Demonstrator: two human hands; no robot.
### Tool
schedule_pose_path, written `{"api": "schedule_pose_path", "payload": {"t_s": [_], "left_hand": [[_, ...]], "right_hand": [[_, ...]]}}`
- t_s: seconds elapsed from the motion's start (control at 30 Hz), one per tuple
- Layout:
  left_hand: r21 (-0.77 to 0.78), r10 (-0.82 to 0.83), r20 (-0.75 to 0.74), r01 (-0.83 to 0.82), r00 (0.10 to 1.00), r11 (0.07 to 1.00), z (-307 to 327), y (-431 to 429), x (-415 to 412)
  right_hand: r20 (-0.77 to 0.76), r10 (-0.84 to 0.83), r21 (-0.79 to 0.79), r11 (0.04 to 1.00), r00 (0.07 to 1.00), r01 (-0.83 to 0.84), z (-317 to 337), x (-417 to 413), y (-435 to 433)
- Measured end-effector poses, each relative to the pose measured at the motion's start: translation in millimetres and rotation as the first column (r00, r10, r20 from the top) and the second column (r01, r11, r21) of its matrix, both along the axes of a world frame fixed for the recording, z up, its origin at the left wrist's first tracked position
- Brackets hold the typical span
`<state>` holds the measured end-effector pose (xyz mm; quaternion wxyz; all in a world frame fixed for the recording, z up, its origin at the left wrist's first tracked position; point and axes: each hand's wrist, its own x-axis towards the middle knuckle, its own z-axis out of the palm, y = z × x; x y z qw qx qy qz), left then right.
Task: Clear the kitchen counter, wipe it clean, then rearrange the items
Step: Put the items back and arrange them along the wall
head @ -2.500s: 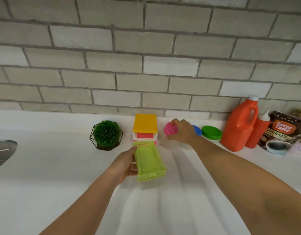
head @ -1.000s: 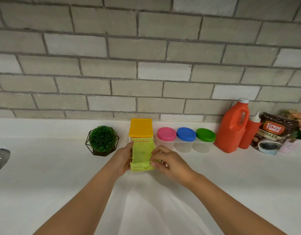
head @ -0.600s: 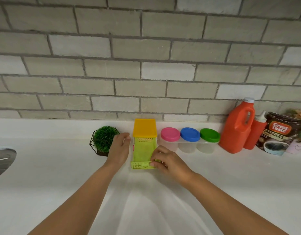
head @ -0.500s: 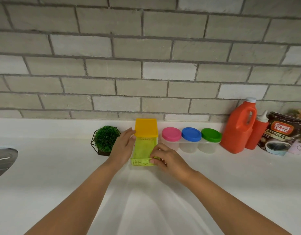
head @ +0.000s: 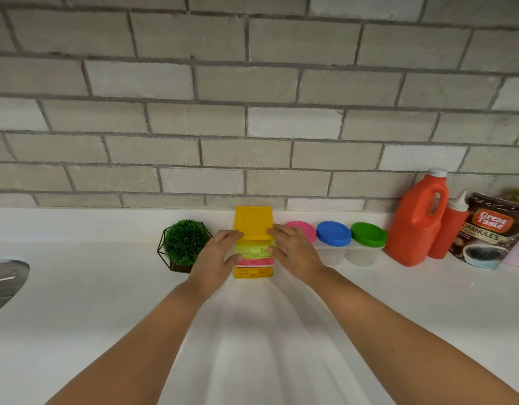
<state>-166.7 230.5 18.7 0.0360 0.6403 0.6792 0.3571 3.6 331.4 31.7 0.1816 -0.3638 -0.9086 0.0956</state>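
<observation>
Clasps the mini drawer organizer (head: 254, 226) between both hands. Curls the left hand (head: 216, 258) round its 9 o'clock side, fingertips on the edge of the yellow top, thumb against the front of the green drawer (head: 254, 252). Curls the right hand (head: 293, 252) round the 3 o'clock side in the same way, thumb on the same drawer front.

At 6 o'clock of the thumbs, stacked under the green drawer: pink drawer (head: 255, 262), then yellow drawer (head: 254, 271). Under the organizer, the white counter (head: 77, 317); at 12 o'clock, right behind it, the grey brick wall (head: 252, 112).

Just beside the left hand at 9 o'clock: faux grass ball (head: 185, 244) in a black wire holder; touching the hand or not, cannot tell.

At 3 o'clock of the right hand, a row of clear containers: pink lid (head: 306, 230) partly behind the fingers, then blue lid (head: 333, 232), then green lid (head: 368, 234). Further out at 3 o'clock: orange jug (head: 417, 220) with a white cap, red squeeze bottle (head: 451, 226) close against it, Great Taste granules pouch (head: 489, 232).

Far out at 9 o'clock, at the frame's edge: steel sink rim (head: 4, 279).
</observation>
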Motion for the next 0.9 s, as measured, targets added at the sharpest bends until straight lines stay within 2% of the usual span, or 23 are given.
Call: {"api": "schedule_pose_path", "payload": {"t_s": [0.3, 0.57, 0.8, 0.9], "left_hand": [[0.172, 0.174, -0.1, -0.156, 0.98, 0.973, -3.4, 16.3, 11.6], [0.19, 0.165, -0.04, -0.155, 0.985, 0.97, -2.4, 21.4, 7.0], [0.179, 0.124, -0.006, -0.121, 0.992, 0.976, -2.7, 16.0, 8.0], [0.179, 0.124, -0.022, -0.118, 0.992, 0.977, -4.4, 13.6, 10.5]], "right_hand": [[-0.245, -0.033, 0.106, 0.993, 0.969, 0.06, -8.2, -4.8, 1.5], [-0.292, -0.038, 0.096, 0.993, 0.956, 0.069, -13.3, -5.6, 3.2], [-0.185, -0.047, 0.063, 0.996, 0.982, 0.06, -5.0, -7.3, 0.1], [0.028, -0.061, 0.045, 0.997, 0.998, 0.06, 0.8, -5.2, -2.2]]}}
